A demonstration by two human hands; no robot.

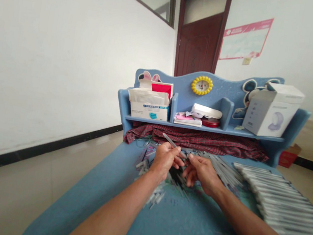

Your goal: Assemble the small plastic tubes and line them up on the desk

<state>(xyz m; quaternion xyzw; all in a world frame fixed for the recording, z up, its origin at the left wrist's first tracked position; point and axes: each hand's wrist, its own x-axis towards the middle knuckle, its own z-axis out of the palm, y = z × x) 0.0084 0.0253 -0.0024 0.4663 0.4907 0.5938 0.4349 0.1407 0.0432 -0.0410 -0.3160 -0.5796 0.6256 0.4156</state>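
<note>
Blue surface [96,203]: person's L hand [165,158] pinches a slim grey tube [168,138] angled up-L, while R hand [203,173] is just beside it w/ fingers curled, can't tell if gripping anything. Loose grey tubes [226,169] lie by the R hand, short pale pcs [157,196] by the L, pen-like rods [287,207] in a row far R. Behind: checked cloth [200,139], then shelf [202,128] w/ flower clock [202,85] above.

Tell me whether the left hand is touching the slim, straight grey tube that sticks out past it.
Touching. The head view shows the left hand closed around the slim grey tube, whose far end juts beyond the fingers.
</note>
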